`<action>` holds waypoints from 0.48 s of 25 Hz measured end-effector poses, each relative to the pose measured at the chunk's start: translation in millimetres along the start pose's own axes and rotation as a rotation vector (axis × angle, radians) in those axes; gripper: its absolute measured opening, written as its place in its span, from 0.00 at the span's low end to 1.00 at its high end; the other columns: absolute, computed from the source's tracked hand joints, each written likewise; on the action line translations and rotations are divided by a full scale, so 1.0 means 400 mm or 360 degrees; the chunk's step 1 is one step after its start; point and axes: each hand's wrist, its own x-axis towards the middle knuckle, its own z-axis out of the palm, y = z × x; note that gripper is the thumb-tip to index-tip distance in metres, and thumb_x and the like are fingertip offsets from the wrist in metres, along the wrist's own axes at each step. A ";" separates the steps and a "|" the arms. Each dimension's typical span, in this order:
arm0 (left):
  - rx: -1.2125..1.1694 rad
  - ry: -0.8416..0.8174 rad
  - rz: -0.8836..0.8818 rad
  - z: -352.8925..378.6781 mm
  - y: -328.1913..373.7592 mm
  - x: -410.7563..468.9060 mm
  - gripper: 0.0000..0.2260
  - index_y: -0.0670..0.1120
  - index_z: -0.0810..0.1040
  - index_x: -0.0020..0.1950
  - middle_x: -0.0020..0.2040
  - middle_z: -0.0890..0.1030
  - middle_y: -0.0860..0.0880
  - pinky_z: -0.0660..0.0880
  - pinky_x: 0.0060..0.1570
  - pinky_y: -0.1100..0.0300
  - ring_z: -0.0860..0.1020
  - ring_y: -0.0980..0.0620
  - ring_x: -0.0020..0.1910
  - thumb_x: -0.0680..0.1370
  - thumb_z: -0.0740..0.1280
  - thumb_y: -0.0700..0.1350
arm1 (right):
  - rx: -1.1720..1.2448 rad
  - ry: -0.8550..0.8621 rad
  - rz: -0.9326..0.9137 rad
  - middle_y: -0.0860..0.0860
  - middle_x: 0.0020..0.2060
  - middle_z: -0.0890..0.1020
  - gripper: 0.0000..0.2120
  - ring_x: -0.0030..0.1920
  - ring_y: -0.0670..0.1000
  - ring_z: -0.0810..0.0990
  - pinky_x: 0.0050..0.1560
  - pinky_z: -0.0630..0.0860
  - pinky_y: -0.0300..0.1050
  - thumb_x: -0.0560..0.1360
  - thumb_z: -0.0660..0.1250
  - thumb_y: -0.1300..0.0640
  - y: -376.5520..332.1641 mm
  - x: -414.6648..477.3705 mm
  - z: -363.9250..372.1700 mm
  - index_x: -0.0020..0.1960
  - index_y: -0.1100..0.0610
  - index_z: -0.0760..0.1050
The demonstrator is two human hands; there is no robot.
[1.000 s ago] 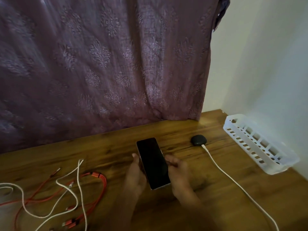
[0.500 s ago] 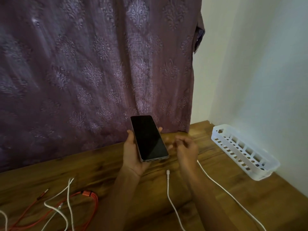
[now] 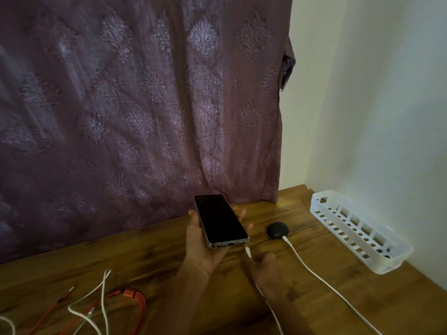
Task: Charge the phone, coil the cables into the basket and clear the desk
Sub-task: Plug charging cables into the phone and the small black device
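Two hands meet mid-frame above the table [image 3: 157,262]: the left hand [image 3: 203,252] cradles the dark-screened phone [image 3: 220,220], fingers curled round its edges, while the blurred right hand [image 3: 268,269] pinches a white cable [image 3: 248,252] just below the phone's lower end, the basket [image 3: 343,234] sitting far right.

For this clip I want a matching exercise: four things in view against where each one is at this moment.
Things:
1. phone
2. basket
3. orange cable
4. black case

Places:
A. at the right edge of the desk
B. held in the left hand
C. loose on the desk, lower left
D. on the desk, white cable plugged in

Pairs: 1-B, 2-A, 3-C, 4-D
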 end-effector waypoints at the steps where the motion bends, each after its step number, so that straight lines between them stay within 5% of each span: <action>1: 0.0012 -0.0003 -0.0012 0.015 0.002 0.005 0.34 0.40 0.69 0.66 0.65 0.73 0.35 0.72 0.46 0.30 0.75 0.36 0.60 0.76 0.48 0.66 | 0.0233 0.0028 0.0023 0.54 0.34 0.80 0.11 0.34 0.50 0.77 0.32 0.72 0.42 0.72 0.69 0.52 -0.017 0.005 -0.028 0.38 0.59 0.75; 5: -0.0001 -0.0024 -0.0047 0.106 0.006 0.043 0.35 0.40 0.65 0.69 0.64 0.73 0.36 0.76 0.46 0.33 0.75 0.37 0.57 0.75 0.51 0.67 | 0.0991 0.0049 -0.0058 0.57 0.34 0.80 0.05 0.32 0.51 0.77 0.26 0.76 0.41 0.75 0.65 0.65 -0.160 -0.027 -0.191 0.40 0.64 0.76; 9: 0.0004 -0.0141 -0.0016 0.265 0.008 0.088 0.33 0.40 0.65 0.69 0.63 0.72 0.34 0.72 0.44 0.33 0.77 0.37 0.51 0.76 0.51 0.64 | 0.1103 0.0294 -0.0426 0.56 0.32 0.82 0.03 0.30 0.49 0.79 0.24 0.74 0.36 0.73 0.68 0.62 -0.304 -0.092 -0.354 0.46 0.58 0.77; 12: 0.0012 -0.0280 0.0024 0.404 0.011 0.104 0.32 0.35 0.71 0.60 0.54 0.74 0.33 0.75 0.39 0.31 0.76 0.37 0.48 0.78 0.50 0.62 | 0.1112 0.0442 -0.0712 0.52 0.34 0.83 0.06 0.29 0.46 0.81 0.25 0.75 0.36 0.72 0.69 0.61 -0.386 -0.132 -0.442 0.47 0.53 0.80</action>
